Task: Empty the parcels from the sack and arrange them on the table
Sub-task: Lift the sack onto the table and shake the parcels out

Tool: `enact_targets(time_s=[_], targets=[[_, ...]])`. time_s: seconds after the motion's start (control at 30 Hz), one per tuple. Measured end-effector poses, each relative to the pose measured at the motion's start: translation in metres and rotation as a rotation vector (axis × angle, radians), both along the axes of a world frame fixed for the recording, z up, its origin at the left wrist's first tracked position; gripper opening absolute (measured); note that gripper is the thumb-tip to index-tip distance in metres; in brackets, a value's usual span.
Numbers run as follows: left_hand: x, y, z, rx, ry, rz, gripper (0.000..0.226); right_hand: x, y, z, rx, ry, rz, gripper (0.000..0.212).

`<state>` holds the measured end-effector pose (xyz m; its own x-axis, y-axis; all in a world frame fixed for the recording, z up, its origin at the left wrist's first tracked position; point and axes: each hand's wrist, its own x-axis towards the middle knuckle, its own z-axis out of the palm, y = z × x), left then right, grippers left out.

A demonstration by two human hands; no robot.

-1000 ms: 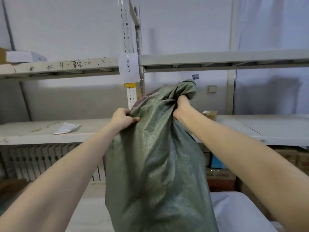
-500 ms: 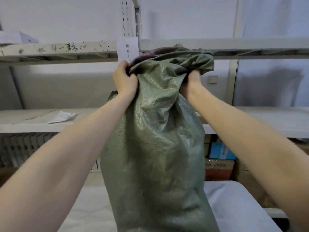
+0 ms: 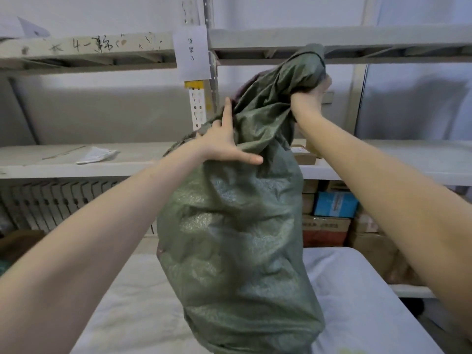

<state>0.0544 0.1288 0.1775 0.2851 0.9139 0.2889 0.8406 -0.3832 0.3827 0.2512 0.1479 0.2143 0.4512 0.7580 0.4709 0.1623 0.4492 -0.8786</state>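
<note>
We have barely begun: the green woven sack (image 3: 237, 238) hangs bulging just above the white tabletop (image 3: 127, 307), and no parcels are out yet. Of our hands, the right hand (image 3: 310, 98) grips the sack's bunched upper end, and the left hand (image 3: 223, 146) presses spread fingers against its side.

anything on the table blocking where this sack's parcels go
Nothing visible lies on the table on either side of the sack, though the sack hides the middle. No parcel shows. The right hand grips its bunched top end and the left hand lies flat against its side.
</note>
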Motion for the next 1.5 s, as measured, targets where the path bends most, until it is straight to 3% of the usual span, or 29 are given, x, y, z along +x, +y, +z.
enact_targets(time_s=[0.07,0.13,0.17,0.23,0.27,0.37,0.43,0.5,0.57,0.67,0.73,0.83,0.93,0.97,1.03,1.13,1.27,1.33,1.4,1.5], targets=[[0.004,-0.002,-0.016,0.090,-0.038,0.073,0.158,0.004,-0.005,-0.010,-0.029,-0.184,-0.046,0.065],[0.010,-0.002,-0.028,0.152,-0.295,0.129,0.139,0.007,-0.008,-0.018,-0.086,-0.384,-0.030,0.059],[0.014,-0.002,-0.033,0.162,-0.352,0.129,0.116,0.009,-0.013,-0.020,-0.125,-0.492,-0.016,0.050],[0.024,-0.001,-0.040,0.201,-0.269,0.132,0.053,0.012,-0.022,-0.019,-0.209,-0.673,-0.042,0.026],[0.033,-0.004,-0.041,0.220,-0.242,0.149,0.038,0.015,-0.028,-0.016,-0.248,-0.726,-0.071,0.019],[0.057,-0.005,-0.045,0.235,-0.280,0.210,0.042,0.022,-0.032,-0.007,-0.223,-0.697,-0.169,0.033],[0.072,-0.010,-0.039,0.226,-0.359,0.168,0.052,0.022,-0.032,-0.004,-0.045,-0.510,-0.207,0.051],[0.086,-0.013,-0.031,0.164,-0.407,0.156,0.049,0.024,-0.030,-0.007,0.215,-0.463,-0.253,0.051],[0.093,-0.010,-0.025,0.073,-0.424,0.213,0.042,0.025,-0.022,-0.022,0.288,-0.571,-0.126,0.051],[0.080,-0.002,-0.023,-0.047,-0.459,0.226,0.036,0.020,-0.009,-0.046,-0.002,-0.888,0.223,0.096],[0.069,-0.003,-0.022,-0.105,-0.469,0.119,0.029,0.018,-0.004,-0.043,-0.164,-1.091,0.229,0.120],[0.052,-0.009,-0.017,-0.223,-0.518,-0.020,0.009,0.026,0.002,-0.022,-0.212,-1.297,0.183,0.138],[0.032,-0.018,-0.011,-0.348,-0.567,-0.079,0.017,0.028,0.013,-0.024,-0.219,-1.503,0.102,0.148],[0.026,-0.020,-0.008,-0.368,-0.545,-0.091,0.016,0.025,0.018,-0.030,-0.208,-1.496,0.072,0.148],[0.019,-0.018,-0.006,-0.370,-0.460,-0.114,0.035,0.017,0.022,-0.044,-0.155,-1.398,0.030,0.137],[0.013,-0.011,-0.011,-0.296,-0.490,-0.088,0.043,0.010,0.028,-0.058,-0.058,-1.199,0.032,0.092],[0.007,-0.009,-0.027,0.072,-0.590,0.119,0.032,0.004,0.035,-0.071,0.013,-0.982,0.080,0.039],[-0.002,-0.015,-0.041,0.200,-0.508,0.282,0.064,0.007,0.038,-0.070,0.000,-0.851,0.113,0.032],[-0.009,-0.024,-0.058,0.057,-0.473,0.399,0.105,0.006,0.033,-0.066,-0.017,-0.712,0.158,0.034],[-0.019,-0.033,-0.078,-0.079,-0.626,0.476,0.125,-0.006,0.021,-0.065,0.000,-0.485,0.287,0.037]])
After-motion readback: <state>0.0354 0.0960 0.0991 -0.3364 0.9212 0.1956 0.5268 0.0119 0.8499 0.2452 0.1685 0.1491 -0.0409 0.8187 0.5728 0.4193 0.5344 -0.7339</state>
